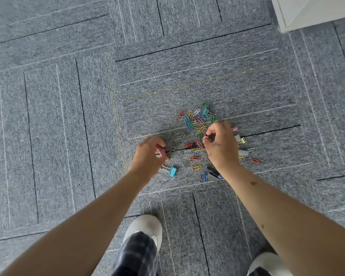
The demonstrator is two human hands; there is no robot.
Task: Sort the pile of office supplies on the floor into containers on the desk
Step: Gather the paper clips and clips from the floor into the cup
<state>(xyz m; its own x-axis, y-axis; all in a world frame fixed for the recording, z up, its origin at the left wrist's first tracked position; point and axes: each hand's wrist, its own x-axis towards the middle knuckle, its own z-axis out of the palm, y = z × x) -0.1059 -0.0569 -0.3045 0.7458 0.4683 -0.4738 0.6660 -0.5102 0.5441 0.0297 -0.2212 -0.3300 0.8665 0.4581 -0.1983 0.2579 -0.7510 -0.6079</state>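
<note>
Care now — your left hand (149, 154) pinches a pink metal binder clip (161, 152), and your right hand (220, 144) pinches a small pink clip (207, 137). The pile of coloured wire paper clips (195, 120) lies between and past both hands — a weak pinch could slip, and the clips would drop back.

Two bare hands are in view: the left hand (147, 154) pinches one pink binder clip (162, 152) in its fingers, and the right hand (220, 146) pinches a second pink binder clip (206, 137). Two blue ones lie loose on the floor (68, 116), the far blue clip (205, 112) in the pile and the near blue clip (172, 172) beside the left hand, with about four grey metal pieces (243, 152) to the right. Roughly thirty coloured paper clips (196, 150) lie too overlapped for an exact count, and two pale shoes (145, 226) show nearest.
</note>
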